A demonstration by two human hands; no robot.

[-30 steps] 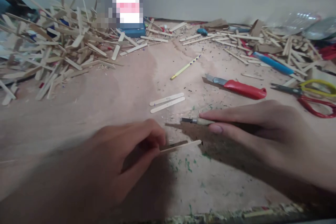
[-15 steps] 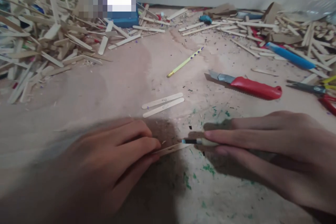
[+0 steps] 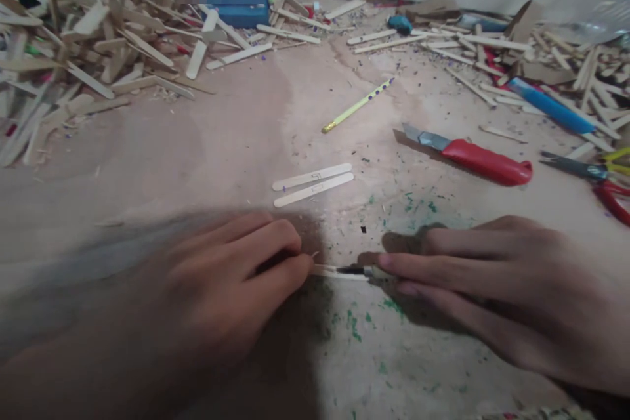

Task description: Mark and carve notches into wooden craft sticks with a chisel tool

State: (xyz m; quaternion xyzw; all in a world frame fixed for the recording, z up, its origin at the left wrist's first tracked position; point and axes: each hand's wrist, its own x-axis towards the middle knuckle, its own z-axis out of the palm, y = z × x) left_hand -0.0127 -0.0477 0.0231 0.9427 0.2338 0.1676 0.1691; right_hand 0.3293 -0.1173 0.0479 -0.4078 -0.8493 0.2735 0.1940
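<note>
My left hand is closed on the left end of a thin wooden stick, low on the worktop. My right hand pinches the pale handle of a small craft knife, its dark tip pointing left and lying at the stick. The knife's rear is hidden by my fingers. Beyond my hands two craft sticks with pencil marks lie side by side, nearly touching at their right ends.
A yellow pencil lies farther back. To the right are a red utility knife with its blade out and scissors. Wooden sticks are heaped at back left and back right, near a blue box.
The view has shifted slightly, so the things behind sit elsewhere in it. The held stick has turned, its right end now lower, and the knife tip lies against it at a different angle.
</note>
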